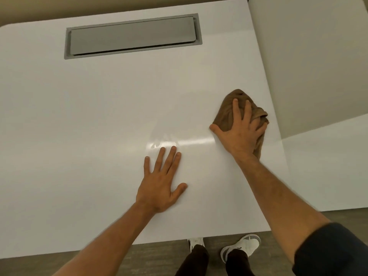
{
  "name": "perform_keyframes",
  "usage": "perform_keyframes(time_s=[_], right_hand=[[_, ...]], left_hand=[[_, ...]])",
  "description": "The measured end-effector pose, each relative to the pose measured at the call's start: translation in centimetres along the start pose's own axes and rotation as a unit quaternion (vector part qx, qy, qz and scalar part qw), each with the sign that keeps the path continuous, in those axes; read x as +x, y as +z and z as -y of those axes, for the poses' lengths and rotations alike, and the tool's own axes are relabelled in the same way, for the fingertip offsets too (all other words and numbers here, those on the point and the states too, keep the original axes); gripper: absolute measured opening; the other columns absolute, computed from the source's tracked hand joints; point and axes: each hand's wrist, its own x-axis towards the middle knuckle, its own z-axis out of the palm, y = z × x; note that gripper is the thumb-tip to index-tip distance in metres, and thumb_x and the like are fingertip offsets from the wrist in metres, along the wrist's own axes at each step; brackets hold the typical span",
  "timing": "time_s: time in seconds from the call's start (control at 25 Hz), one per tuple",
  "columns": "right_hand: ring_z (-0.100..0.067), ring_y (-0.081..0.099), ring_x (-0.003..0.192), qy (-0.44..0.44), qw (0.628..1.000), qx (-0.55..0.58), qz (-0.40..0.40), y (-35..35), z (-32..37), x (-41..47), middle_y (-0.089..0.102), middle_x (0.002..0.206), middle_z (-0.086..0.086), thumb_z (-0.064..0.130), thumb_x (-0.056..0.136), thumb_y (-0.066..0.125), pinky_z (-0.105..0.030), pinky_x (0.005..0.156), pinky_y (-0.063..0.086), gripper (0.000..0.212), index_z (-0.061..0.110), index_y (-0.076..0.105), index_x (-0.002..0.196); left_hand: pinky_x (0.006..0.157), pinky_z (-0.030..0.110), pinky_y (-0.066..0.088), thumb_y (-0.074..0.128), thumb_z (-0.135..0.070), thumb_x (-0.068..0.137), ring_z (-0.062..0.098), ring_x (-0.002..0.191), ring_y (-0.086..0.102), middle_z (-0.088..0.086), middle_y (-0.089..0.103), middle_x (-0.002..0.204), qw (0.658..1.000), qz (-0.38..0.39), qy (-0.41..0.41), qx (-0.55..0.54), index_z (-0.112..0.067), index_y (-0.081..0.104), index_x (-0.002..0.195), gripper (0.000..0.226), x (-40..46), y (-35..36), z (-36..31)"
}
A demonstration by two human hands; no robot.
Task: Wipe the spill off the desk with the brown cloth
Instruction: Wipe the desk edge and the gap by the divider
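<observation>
A crumpled brown cloth lies on the white desk near its right edge. My right hand presses down on it with spread fingers wrapped over the fabric. A small wet smear, the spill, glistens on the desk left of the cloth, just beyond the fingertips of my left hand. That hand rests flat on the desk, palm down, fingers apart, holding nothing.
A grey cable hatch is set into the desk at the back. A second white surface adjoins on the right. My white shoes stand on the floor at the desk's front edge.
</observation>
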Motion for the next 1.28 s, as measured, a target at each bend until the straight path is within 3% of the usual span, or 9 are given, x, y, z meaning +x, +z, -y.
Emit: perform_keyframes(time_s=[0.28, 0.44, 0.64, 0.84, 1.08, 1.28], right_hand=[[-0.043, 0.018, 0.151, -0.173, 0.982, 0.018, 0.072, 1.2, 7.9, 0.6, 0.012, 0.171, 0.0, 0.076, 0.08, 0.058, -0.07, 0.119, 0.002, 0.096, 0.043, 0.016, 0.16], [-0.04, 0.024, 0.148, -0.248, 0.963, 0.042, 0.097, 1.9, 9.2, -2.7, 0.018, 0.17, 0.002, 0.068, 0.085, 0.058, -0.068, 0.119, 0.002, 0.083, 0.046, 0.024, 0.157], [-0.038, 0.035, 0.143, -0.27, 0.959, 0.048, 0.069, 2.4, 7.8, -6.7, 0.03, 0.166, 0.0, 0.062, 0.097, 0.046, -0.067, 0.12, 0.008, 0.063, 0.044, 0.034, 0.156], [-0.039, 0.043, 0.139, -0.276, 0.959, 0.034, 0.055, 1.3, 2.1, -9.2, 0.037, 0.163, -0.002, 0.058, 0.097, 0.049, -0.068, 0.118, 0.016, 0.059, 0.04, 0.042, 0.153], [-0.043, 0.04, 0.14, -0.191, 0.98, 0.02, 0.05, -0.9, -6.5, -12.9, 0.034, 0.164, -0.008, 0.048, 0.097, 0.061, -0.068, 0.119, 0.017, 0.063, 0.035, 0.04, 0.155], [-0.046, 0.043, 0.137, -0.15, 0.985, 0.061, 0.058, -2.4, -10.4, -18.5, 0.041, 0.16, -0.008, 0.026, 0.095, 0.069, -0.068, 0.113, 0.033, 0.061, 0.032, 0.046, 0.151]], left_hand=[[0.125, 0.061, -0.003, 0.027, -0.073, 0.101, 0.027, 0.164, -0.006, -0.002, -0.006, 0.177, 1.0, -0.002, -0.001, 0.008, -0.023, 0.001, 0.169, 0.088, 0.1, -0.1, -0.1], [0.126, 0.059, -0.006, 0.025, -0.075, 0.1, 0.025, 0.163, -0.009, -0.004, -0.008, 0.177, 1.0, 0.01, -0.006, 0.0, -0.026, -0.002, 0.168, 0.088, 0.1, -0.2, -0.1], [0.128, 0.063, -0.003, 0.019, -0.076, 0.101, 0.023, 0.163, -0.012, -0.004, -0.008, 0.177, 1.0, 0.022, -0.012, 0.004, -0.026, -0.001, 0.168, 0.086, 0.1, -0.2, -0.1], [0.128, 0.06, -0.006, 0.019, -0.075, 0.1, 0.022, 0.163, -0.012, -0.004, -0.009, 0.177, 1.0, 0.003, -0.006, -0.004, -0.027, -0.004, 0.168, 0.086, -0.1, -0.6, -0.2], [0.127, 0.06, -0.004, 0.019, -0.073, 0.101, 0.022, 0.162, -0.015, -0.006, -0.013, 0.176, 1.0, 0.001, 0.0, -0.002, -0.027, -0.008, 0.168, 0.086, -0.2, -0.6, -0.1], [0.126, 0.06, -0.004, 0.017, -0.073, 0.101, 0.022, 0.162, -0.016, -0.007, -0.016, 0.176, 1.0, 0.011, 0.0, 0.003, -0.027, -0.01, 0.167, 0.085, -0.2, -0.8, -0.2]])
